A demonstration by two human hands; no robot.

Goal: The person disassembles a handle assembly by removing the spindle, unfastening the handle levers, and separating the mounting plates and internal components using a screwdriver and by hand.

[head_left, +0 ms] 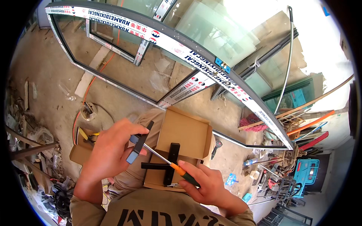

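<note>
My left hand (109, 147) is closed around a black rectangular bar (141, 142) with a grey-blue end, pinching it between thumb and fingers above my lap. In my right hand (207, 184) is a screwdriver (175, 167) with an orange and dark handle. Its metal shaft slants up to the left and meets the bar; the tip is hidden behind it. Below lies an opened cardboard box (184, 130) on my lap. Inside it rest a black upright part (173, 153) and a curved black piece (154, 165) crossing it. Small metal screws (173, 185) lie near my right fingers.
A large window frame (177, 47) with printed protective film stands just ahead. Left of my lap is another box (80, 150) with yellow-handled pliers (83, 133). A cordless drill (216, 147) lies on the floor to the right. An orange cable (87, 90) runs across the floor.
</note>
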